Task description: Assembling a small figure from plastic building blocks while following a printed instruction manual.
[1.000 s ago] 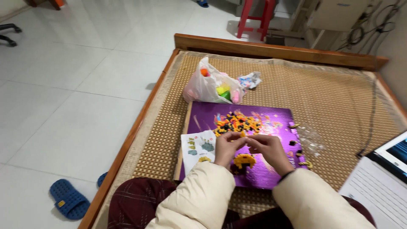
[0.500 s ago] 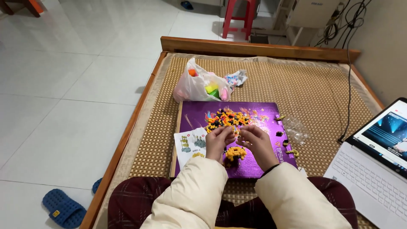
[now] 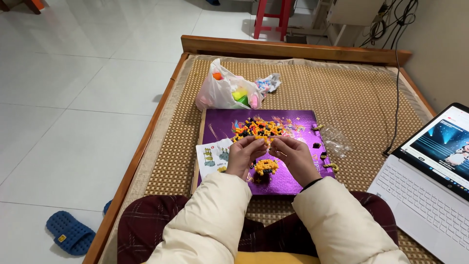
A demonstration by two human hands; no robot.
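Head view is showing the left hand (image 3: 243, 155) and right hand (image 3: 293, 155) pinching a tiny yellow brick (image 3: 266, 141) between fingertips above the purple board (image 3: 293, 181) — it is looking light, hard and easy to drop — best gripped by its sides.

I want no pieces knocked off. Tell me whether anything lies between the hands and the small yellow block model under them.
Nothing visible does. The left hand and right hand meet just above the yellow block model on the purple board. The loose block pile lies beyond them.

One head-worn camera looks steeply down, near, over the purple board (image 3: 288, 128).
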